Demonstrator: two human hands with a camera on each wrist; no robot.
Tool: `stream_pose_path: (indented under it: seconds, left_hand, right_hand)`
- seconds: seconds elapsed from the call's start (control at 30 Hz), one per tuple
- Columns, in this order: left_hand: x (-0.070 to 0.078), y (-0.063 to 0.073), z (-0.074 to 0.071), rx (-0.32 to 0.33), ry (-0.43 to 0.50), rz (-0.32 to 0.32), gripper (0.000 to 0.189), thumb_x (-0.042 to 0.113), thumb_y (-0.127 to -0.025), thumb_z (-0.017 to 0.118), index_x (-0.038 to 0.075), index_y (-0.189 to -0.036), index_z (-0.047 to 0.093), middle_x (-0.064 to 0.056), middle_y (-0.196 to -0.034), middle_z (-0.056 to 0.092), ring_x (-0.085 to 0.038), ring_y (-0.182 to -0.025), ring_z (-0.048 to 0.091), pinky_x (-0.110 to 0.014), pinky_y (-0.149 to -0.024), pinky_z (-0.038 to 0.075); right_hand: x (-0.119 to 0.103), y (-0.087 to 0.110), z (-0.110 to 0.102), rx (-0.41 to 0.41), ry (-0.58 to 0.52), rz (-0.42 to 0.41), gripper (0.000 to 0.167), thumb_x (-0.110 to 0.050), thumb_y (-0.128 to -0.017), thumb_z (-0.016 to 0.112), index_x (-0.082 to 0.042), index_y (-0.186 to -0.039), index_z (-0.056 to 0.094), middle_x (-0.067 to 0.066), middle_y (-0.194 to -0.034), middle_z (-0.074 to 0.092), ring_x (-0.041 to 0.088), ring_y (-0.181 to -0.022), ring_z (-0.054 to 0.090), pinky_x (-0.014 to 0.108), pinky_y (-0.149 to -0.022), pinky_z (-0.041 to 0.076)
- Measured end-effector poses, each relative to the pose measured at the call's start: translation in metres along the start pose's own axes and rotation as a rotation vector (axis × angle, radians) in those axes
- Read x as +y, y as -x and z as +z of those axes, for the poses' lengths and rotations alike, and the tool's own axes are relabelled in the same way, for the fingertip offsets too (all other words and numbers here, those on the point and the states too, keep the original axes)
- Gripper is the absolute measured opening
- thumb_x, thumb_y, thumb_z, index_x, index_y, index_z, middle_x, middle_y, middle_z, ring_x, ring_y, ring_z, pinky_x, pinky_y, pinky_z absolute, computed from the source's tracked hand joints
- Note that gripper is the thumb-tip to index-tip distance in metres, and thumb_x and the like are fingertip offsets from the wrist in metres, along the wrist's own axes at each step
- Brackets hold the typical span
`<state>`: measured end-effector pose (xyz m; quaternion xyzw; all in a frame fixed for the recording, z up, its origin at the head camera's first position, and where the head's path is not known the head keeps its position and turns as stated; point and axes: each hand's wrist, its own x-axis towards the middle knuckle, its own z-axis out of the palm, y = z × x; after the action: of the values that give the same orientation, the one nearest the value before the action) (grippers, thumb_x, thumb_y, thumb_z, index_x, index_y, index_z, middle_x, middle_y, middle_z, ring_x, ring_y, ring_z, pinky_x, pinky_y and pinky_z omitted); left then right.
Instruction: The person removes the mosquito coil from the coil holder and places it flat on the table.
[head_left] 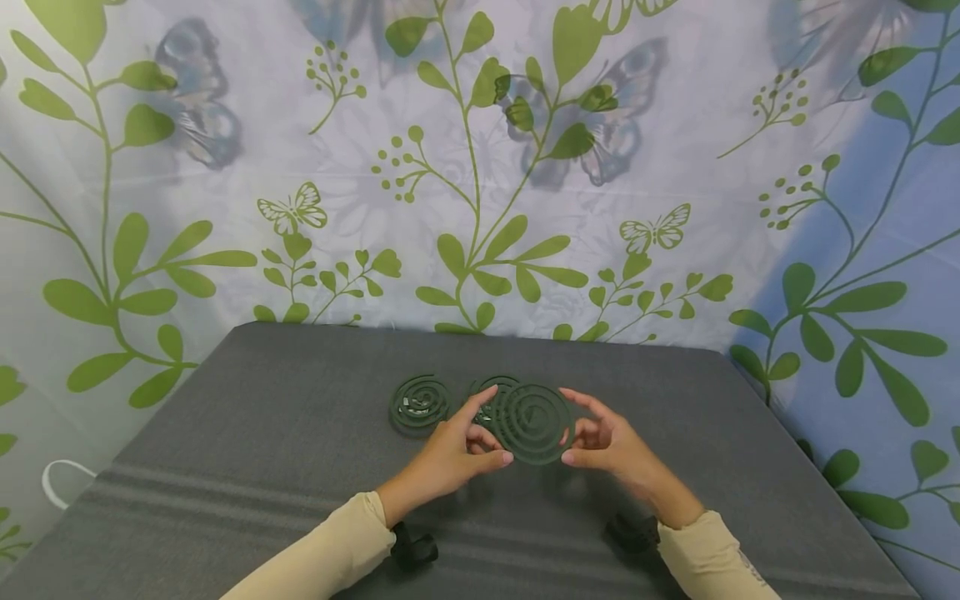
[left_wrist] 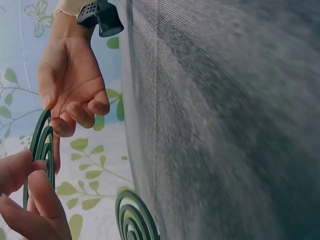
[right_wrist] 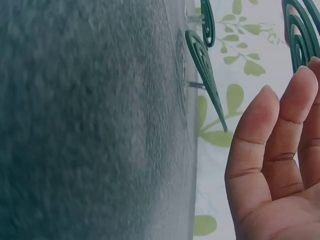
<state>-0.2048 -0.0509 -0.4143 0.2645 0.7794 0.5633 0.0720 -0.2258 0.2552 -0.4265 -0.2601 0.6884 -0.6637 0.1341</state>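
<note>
A dark green mosquito coil (head_left: pixel 534 423) is held upright over the table between both hands. My left hand (head_left: pixel 453 448) grips its left edge, and in the left wrist view the fingers overlap the lower part of the coil (left_wrist: pixel 39 134). At the opposite edge, my right hand (head_left: pixel 617 448) holds the rim with thumb and index finger, the other fingers loosely curled. Behind them, a second coil (head_left: pixel 422 400) stands tilted on a small metal stand at the left. A third coil (head_left: pixel 501 381) is partly hidden by the held one.
The grey cloth-covered table (head_left: pixel 315 367) runs back to a leaf-and-butterfly patterned curtain (head_left: pixel 480 183). Short metal supports (right_wrist: pixel 196 85) show under the tilted coils in the right wrist view. Black wrist devices (head_left: pixel 414 548) sit below both hands. A white loop (head_left: pixel 56 483) hangs at the left.
</note>
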Motion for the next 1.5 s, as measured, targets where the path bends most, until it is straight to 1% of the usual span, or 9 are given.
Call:
stream_pose_path:
  seconds: [0.1,0.23,0.33,0.53,0.77,0.93,1.17,1.3,1.5]
  left_hand:
    - [0.002,-0.005,0.006,0.004,0.018,-0.015,0.092,0.014,-0.101,0.079,0.006,-0.173,0.022,-0.003,-0.098,0.077,-0.040,-0.081,0.072,-0.027,-0.063,0.050]
    - [0.003,-0.011,0.012,0.016,0.041,-0.020,0.093,0.013,-0.102,0.079,0.008,-0.173,0.020,-0.002,-0.097,0.077,-0.045,-0.080,0.071,-0.027,-0.060,0.049]
    - [0.003,-0.016,0.017,0.025,0.043,-0.020,0.092,0.013,-0.102,0.078,0.008,-0.173,0.020,-0.002,-0.097,0.077,-0.044,-0.080,0.073,-0.027,-0.060,0.050]
    - [0.004,-0.027,0.030,0.047,0.065,-0.047,0.091,0.013,-0.102,0.078,0.011,-0.174,0.022,-0.002,-0.094,0.075,-0.044,-0.077,0.072,-0.028,-0.060,0.050]
    - [0.010,-0.040,0.046,0.068,0.089,-0.105,0.092,0.014,-0.101,0.079,0.017,-0.174,0.023,0.001,-0.093,0.075,-0.044,-0.080,0.073,-0.028,-0.060,0.048]
    - [0.011,-0.048,0.053,0.079,0.092,-0.140,0.092,0.016,-0.101,0.080,0.019,-0.174,0.024,0.002,-0.091,0.075,-0.038,-0.078,0.073,-0.028,-0.058,0.048]
    - [0.009,-0.060,0.064,0.112,0.101,-0.174,0.093,0.014,-0.099,0.082,0.020,-0.173,0.027,0.001,-0.089,0.075,-0.037,-0.079,0.074,-0.030,-0.056,0.051]
    - [0.008,-0.067,0.070,0.129,0.118,-0.205,0.093,0.012,-0.098,0.083,0.019,-0.173,0.028,0.001,-0.088,0.074,-0.027,-0.073,0.073,-0.029,-0.056,0.052]
    - [0.009,-0.077,0.078,0.152,0.146,-0.226,0.093,0.010,-0.097,0.082,0.016,-0.173,0.028,0.001,-0.084,0.074,-0.012,-0.064,0.067,-0.026,-0.054,0.051]
  right_hand:
    - [0.000,0.001,-0.004,0.007,0.002,-0.014,0.089,0.004,-0.095,0.080,-0.002,-0.168,0.030,-0.003,-0.101,0.075,0.012,-0.089,0.073,0.032,-0.081,0.061]
    - [-0.001,0.001,-0.012,0.013,-0.001,-0.038,0.084,0.002,-0.095,0.081,-0.011,-0.167,0.039,0.000,-0.101,0.074,0.012,-0.089,0.072,0.030,-0.080,0.060]
    - [-0.001,0.002,-0.017,0.017,0.003,-0.037,0.082,0.002,-0.096,0.080,-0.016,-0.166,0.042,0.001,-0.101,0.074,0.012,-0.089,0.072,0.030,-0.080,0.059]
    - [0.000,0.005,-0.030,0.023,-0.003,-0.017,0.082,0.006,-0.097,0.076,-0.014,-0.168,0.039,-0.004,-0.101,0.073,0.012,-0.091,0.071,0.030,-0.082,0.059]
    - [0.004,0.012,-0.047,-0.012,-0.063,-0.020,0.078,0.011,-0.100,0.067,-0.026,-0.165,0.044,-0.005,-0.104,0.072,0.010,-0.092,0.071,0.029,-0.085,0.060]
    - [0.006,0.014,-0.056,0.004,-0.071,0.013,0.079,0.011,-0.101,0.066,-0.024,-0.166,0.041,-0.003,-0.105,0.072,0.011,-0.094,0.071,0.031,-0.087,0.060]
    - [0.011,0.016,-0.066,0.033,-0.089,0.039,0.078,0.013,-0.101,0.064,-0.020,-0.167,0.039,-0.003,-0.106,0.071,0.011,-0.095,0.070,0.031,-0.088,0.061]
    - [0.014,0.018,-0.071,0.054,-0.093,0.034,0.075,0.014,-0.101,0.063,-0.019,-0.165,0.041,-0.003,-0.107,0.071,0.012,-0.095,0.070,0.032,-0.087,0.061]
    - [0.014,0.020,-0.075,0.112,-0.087,0.070,0.072,0.010,-0.103,0.064,-0.018,-0.165,0.041,-0.003,-0.108,0.068,0.013,-0.098,0.070,0.033,-0.088,0.061]
